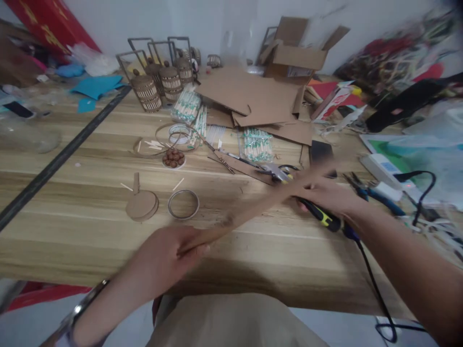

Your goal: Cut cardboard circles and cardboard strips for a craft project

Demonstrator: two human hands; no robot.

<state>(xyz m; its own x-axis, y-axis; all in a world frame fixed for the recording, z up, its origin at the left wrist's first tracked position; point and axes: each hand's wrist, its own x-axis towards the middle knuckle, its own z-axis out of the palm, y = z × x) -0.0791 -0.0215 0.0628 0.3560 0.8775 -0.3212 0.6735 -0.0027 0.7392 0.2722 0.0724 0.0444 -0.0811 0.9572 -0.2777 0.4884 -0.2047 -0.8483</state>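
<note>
Head view: left hand (159, 255) pinches near end of brown strip (258, 205), slanting above table (90, 246); right hand (327, 195) curls round corded tool (325, 218), can't tell if pinching strip too; cord (367, 264) drooping past table edge could snag, jerk tool, knock strip askew

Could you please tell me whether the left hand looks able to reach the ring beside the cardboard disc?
Probably yes: the ring lies just beyond the left hand with nothing visible between, though the cardboard strip it grips may need releasing.
</note>
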